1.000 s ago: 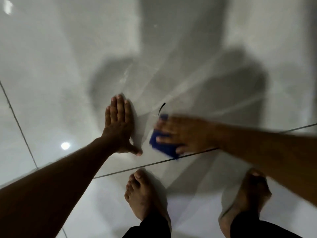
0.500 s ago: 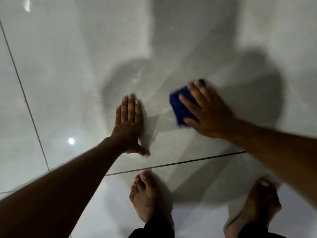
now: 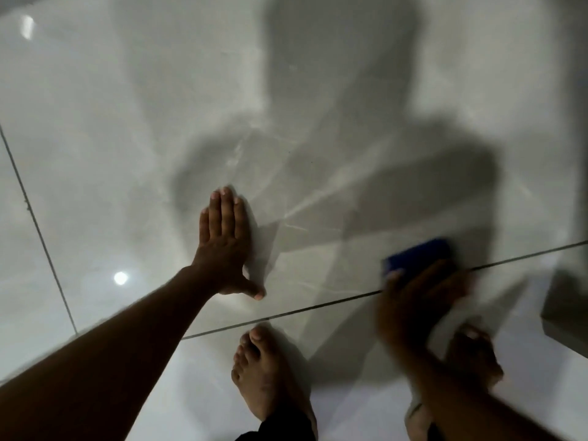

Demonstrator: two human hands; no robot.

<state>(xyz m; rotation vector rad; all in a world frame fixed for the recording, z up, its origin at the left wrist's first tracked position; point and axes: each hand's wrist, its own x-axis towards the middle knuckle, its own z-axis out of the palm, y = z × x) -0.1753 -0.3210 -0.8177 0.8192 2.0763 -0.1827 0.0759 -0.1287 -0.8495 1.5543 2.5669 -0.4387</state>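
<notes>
Your left hand (image 3: 227, 249) lies flat on the glossy grey tile (image 3: 95, 154) above the grout line (image 3: 318, 305), fingers straight and together, thumb out, bracing you. Your right hand (image 3: 420, 300) sits over the grout line further right, motion-blurred, on a blue sponge (image 3: 420, 254) whose far edge shows just above the line. It is too blurred to tell whether those fingers lie flat or curl round the sponge.

You seem to be mid-stroke in wiping. Pale streaks (image 3: 318, 202) cross the tile above the line. No dirt or foam shows, so how much is left cannot be judged.

Below the line stand your left foot (image 3: 264, 374) and your right foot (image 3: 471, 358), the latter partly behind your right arm. A grey block (image 3: 566, 310) juts in from the right edge, below the line, and could stop a wide stroke.
</notes>
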